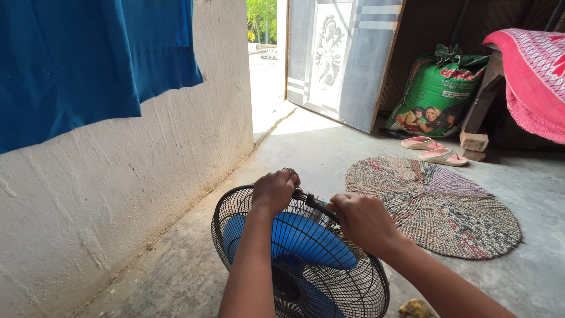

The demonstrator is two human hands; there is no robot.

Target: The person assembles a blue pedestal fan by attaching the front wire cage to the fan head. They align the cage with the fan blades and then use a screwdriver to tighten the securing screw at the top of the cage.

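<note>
Fan (306, 259) face tilted upward-left

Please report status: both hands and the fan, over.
Left hand and right hand both grip top rim of black fan guard. Blue blades inside. Nothing obstructs.

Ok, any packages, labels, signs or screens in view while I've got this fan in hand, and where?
Sack: back right by the dark wall, right of the grey door; bulging, tied at the top, green with red and white print and a picture panel low down.
Nothing else: no signs or screens, and no label shows on the fan guard under the left hand and right hand.
</note>
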